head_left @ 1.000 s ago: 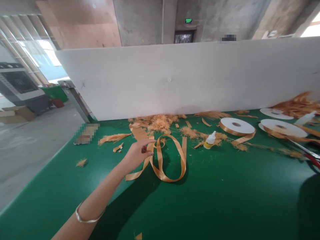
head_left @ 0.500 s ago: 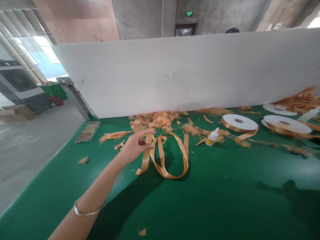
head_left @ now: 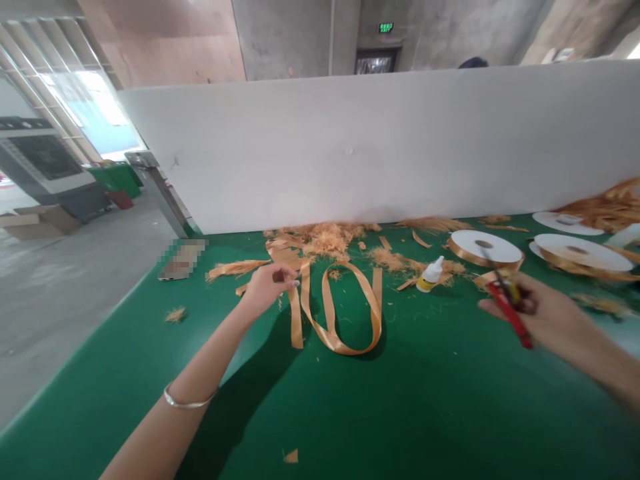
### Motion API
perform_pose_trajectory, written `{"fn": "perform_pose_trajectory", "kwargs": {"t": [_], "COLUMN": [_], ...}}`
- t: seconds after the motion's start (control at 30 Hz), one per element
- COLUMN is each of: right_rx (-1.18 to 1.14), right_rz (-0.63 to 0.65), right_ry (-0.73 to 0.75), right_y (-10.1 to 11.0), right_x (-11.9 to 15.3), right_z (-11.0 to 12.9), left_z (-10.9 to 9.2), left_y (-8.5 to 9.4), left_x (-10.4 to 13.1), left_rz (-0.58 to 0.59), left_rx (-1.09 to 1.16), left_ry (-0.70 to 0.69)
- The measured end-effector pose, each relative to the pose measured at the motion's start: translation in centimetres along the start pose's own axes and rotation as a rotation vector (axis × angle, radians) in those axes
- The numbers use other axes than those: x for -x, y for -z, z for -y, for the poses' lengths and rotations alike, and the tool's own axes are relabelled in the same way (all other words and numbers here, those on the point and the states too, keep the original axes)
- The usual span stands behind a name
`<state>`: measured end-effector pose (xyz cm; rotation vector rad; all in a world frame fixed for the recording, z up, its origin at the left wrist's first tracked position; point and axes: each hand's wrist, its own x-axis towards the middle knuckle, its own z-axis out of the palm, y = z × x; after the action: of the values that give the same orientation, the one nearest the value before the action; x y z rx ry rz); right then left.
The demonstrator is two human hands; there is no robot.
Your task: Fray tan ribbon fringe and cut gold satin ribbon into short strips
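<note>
Gold ribbon lies to the left of the small white bottle with the yellow label, curling in a long open loop on the green worktop. A flat end of it stands out at the loop's upper right, on the side nearest the bottle. Your left hand is farther to the bottle's left, past the loop, with thumb and fingertips nearly closed in a pinch on the ribbon; a short tail hangs down from them. A silver bangle circles that wrist.

Your right hand is to the right of the bottle and a little nearer you, curled around red-handled scissors. Their blades point up and away from you, toward the spool just beyond the bottle on its right, but they are blurred, so you cannot fairly tell whether they are parted.

A second spool lies farther to the bottle's right. Frayed fibres are heaped beyond the bottle on its left, at the foot of a white panel. Well to the bottle's left and nearer you lies a small scrap.
</note>
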<state>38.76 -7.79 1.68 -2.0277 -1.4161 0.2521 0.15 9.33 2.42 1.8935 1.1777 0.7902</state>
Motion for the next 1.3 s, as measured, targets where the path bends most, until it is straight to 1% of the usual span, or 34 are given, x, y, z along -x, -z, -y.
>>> {"fn": "perform_pose_trajectory", "kwargs": {"t": [0.07,0.1,0.17,0.2,0.3,0.43,0.53,0.6,0.73,0.8,0.9,1.0,1.1,1.2,1.3], "right_rx": [-0.151,-0.211,-0.246,-0.235,-0.163,-0.051,0.038,0.069,0.117,0.146,0.200,0.214,0.205,0.199,0.181], "right_rz": [0.173,0.262,0.371,0.404,0.449,0.410,0.435,0.476,0.564,0.601,0.636,0.674,0.709,0.747,0.770], "right_ry": [-0.006,-0.002,0.025,0.057,0.144,0.267,0.364,0.389,0.449,0.489,0.534,0.552,0.555,0.533,0.513], "right_y": [-2.1,-3.0,-4.5,-5.2,-6.8,-8.2,-8.9,-9.4,-10.4,-10.8,-11.2,-11.2,-11.1,-11.2,-11.4], "right_x": [0.3,0.4,0.6,0.7,0.4,-0.8,-1.8,-2.4,-3.1,-3.4,-3.8,-4.1,-4.4,-4.5,-4.6], "right_z": [2.4,3.4,5.0,5.7,7.5,9.1,9.7,9.8,10.2,10.3,10.4,10.6,10.8,10.7,10.6], "left_z": [1.6,1.9,2.0,1.7,1.1,1.2,1.2,1.0,1.2,1.6,2.0,1.8,1.1,0.7,0.7], "left_y": [-0.1,-0.2,-0.3,-0.4,-0.7,-0.8,-0.6,-0.5,-0.6,-0.7,-0.8,-0.7,-0.7,-0.8,-0.9], "left_x": [-0.4,-0.4,-0.1,0.1,0.7,1.0,1.3,1.4,1.4,1.2,1.1,1.3,1.6,1.8,1.8], "left_rz": [0.004,0.011,0.023,0.034,0.069,0.115,0.143,0.130,0.090,0.105,0.142,0.188,0.244,0.265,0.271], "left_rx": [-0.004,0.005,0.020,0.027,0.061,0.044,0.002,-0.007,0.052,0.062,0.011,-0.025,-0.009,0.032,0.087], "left_ry": [0.036,0.045,0.058,0.063,0.057,-0.018,-0.094,-0.119,-0.091,-0.072,-0.082,-0.122,-0.138,-0.134,-0.142]}}
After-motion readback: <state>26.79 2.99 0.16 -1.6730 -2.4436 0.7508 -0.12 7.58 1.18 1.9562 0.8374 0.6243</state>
